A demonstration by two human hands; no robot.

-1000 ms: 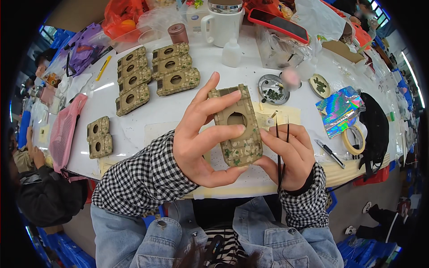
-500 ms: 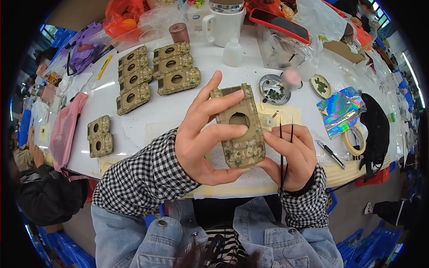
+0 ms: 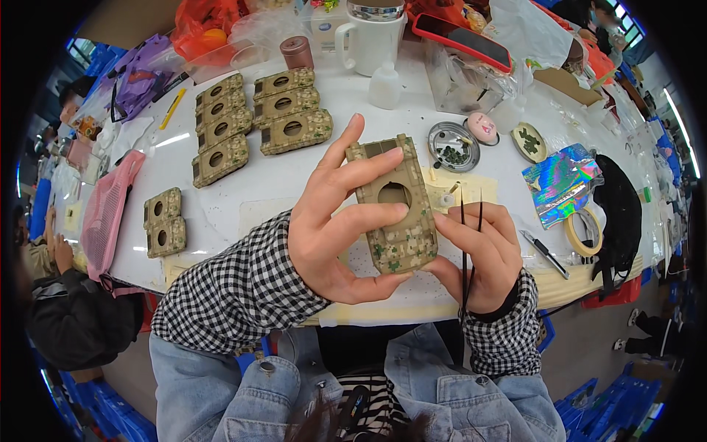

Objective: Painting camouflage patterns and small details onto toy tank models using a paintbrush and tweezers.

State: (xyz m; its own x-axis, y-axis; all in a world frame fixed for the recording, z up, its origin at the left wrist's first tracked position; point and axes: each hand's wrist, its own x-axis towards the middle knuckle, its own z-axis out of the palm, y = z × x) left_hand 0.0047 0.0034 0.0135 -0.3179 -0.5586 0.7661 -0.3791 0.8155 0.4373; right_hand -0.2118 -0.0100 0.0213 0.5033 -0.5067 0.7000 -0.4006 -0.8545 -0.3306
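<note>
My left hand [image 3: 320, 239] is closed around a camouflage-painted model tank hull [image 3: 412, 239], tan with green and brown patches and a round hole in its top. Its fingers lie across the top, and the thumb is by the near end. A pair of black tweezers [image 3: 465, 254] sits in my right hand [image 3: 490, 254], tips pointing up and apart. Fingertips of that hand touch the hull's right edge and near corner. More such hulls [image 3: 221, 131] stand in rows at the far left, and two others [image 3: 165, 234] lie nearer my left sleeve.
Behind the hulls stand a white mug [image 3: 368, 44], a small white bottle [image 3: 384, 87] and a red-cased phone [image 3: 462, 41]. To the right are a round tin [image 3: 453, 147] with dark green bits, a dish [image 3: 529, 141], iridescent film [image 3: 561, 184], a tape roll [image 3: 584, 231] and a craft knife [image 3: 545, 255].
My hands and the hull have hardly moved. A pink round thing beside the tin was blurred and now looks sharp. Legs at the far right have shifted.
</note>
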